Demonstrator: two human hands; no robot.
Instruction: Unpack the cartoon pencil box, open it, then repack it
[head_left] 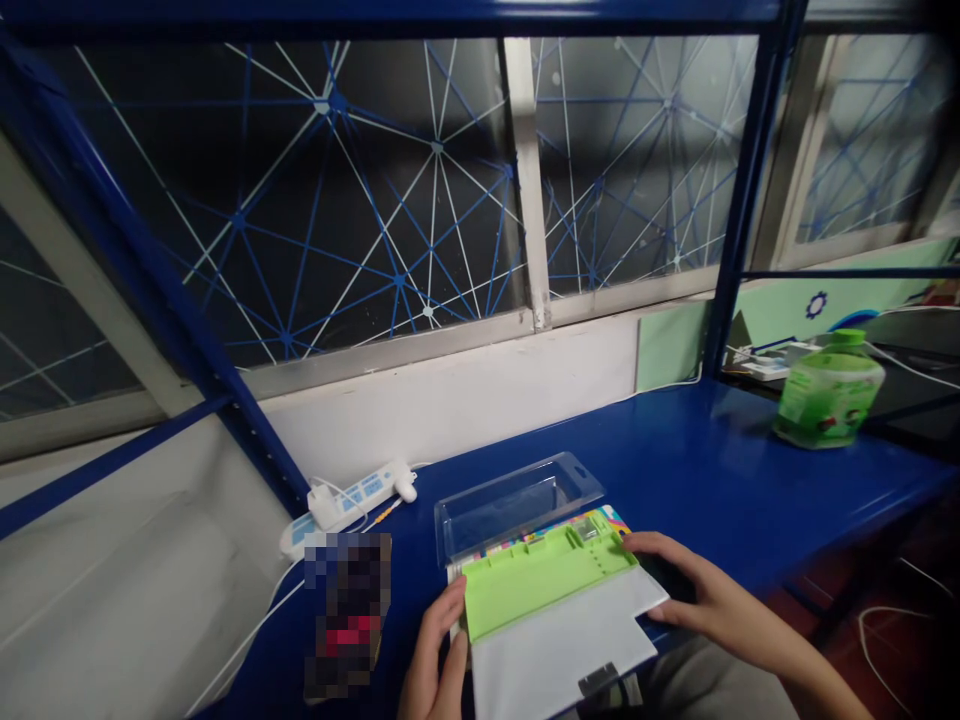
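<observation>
An opened light-green plastic case (547, 590) lies near the front of the blue table, with a shallow tray and small compartments along its far side. Its white flap (562, 650) is folded out toward me and has a dark rectangular piece at the near edge. My left hand (439, 650) holds the case's left side, fingers along the edge. On the right, my right hand (697, 590) grips the case, fingertips at the green corner and thumb by the flap. Part of a colourful printed sheet (615, 518) shows beyond the case. Behind it lies a clear plastic blister shell (517, 505).
A white power strip (367, 495) with plugs and cables sits against the wall at the left. In front of it is a pixelated item (349, 620). A green jug (829, 395) stands on the table (720, 480) at the right. Blue frame posts rise at both sides.
</observation>
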